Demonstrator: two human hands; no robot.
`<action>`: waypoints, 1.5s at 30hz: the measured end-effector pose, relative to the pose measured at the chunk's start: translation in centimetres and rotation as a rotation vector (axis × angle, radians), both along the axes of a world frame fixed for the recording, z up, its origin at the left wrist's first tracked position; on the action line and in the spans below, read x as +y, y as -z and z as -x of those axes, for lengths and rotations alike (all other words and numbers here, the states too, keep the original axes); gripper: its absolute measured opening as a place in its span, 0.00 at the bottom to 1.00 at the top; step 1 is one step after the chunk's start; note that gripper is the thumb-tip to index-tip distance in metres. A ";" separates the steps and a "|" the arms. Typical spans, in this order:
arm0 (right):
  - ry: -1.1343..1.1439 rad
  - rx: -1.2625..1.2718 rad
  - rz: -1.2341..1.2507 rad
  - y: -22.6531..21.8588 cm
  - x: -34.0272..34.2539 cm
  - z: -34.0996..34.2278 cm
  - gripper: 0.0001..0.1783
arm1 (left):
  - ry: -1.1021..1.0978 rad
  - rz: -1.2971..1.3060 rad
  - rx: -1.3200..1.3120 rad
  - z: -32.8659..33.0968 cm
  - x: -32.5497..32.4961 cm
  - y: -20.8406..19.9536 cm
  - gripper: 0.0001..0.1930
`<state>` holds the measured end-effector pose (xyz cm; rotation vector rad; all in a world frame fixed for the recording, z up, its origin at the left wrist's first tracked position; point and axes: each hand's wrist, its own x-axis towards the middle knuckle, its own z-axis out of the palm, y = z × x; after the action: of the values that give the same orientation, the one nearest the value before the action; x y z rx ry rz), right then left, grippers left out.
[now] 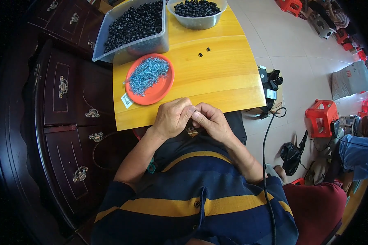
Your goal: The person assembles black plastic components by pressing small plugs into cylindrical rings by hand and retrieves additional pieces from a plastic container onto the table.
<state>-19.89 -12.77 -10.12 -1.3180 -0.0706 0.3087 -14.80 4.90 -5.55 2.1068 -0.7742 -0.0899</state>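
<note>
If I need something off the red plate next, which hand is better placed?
Probably the left hand: it is close to the red plate, while the right hand is farther right. Their fingertips meet, so they may need to part first.

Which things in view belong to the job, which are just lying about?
Likely in use:
left hand, right hand (meeting; any held piece mostly hidden)
blue pieces on red plate
black pieces in tub and bowl

Likely just about:
red stool
black bag
pale sack
</note>
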 end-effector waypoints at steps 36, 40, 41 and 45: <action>0.046 0.310 -0.567 -0.1 0.2 0.1 0.12 | 0.076 -0.160 -0.184 0.1 -0.5 -1.7 0.23; 0.061 0.303 -0.570 -0.1 0.4 0.2 0.12 | 0.081 -0.142 -0.277 -0.1 -0.2 -1.3 0.23; 0.069 0.302 -0.580 0.0 0.4 0.2 0.12 | 0.087 -0.134 -0.299 -0.2 -0.2 -1.2 0.22; 0.093 0.311 -0.588 -0.2 0.2 0.3 0.10 | 0.090 -0.173 -0.312 -0.2 -0.4 -1.3 0.22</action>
<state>-20.15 -12.54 -9.93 -0.6791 0.1528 0.3754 -14.56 4.53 -4.27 2.2797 -1.0797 0.1313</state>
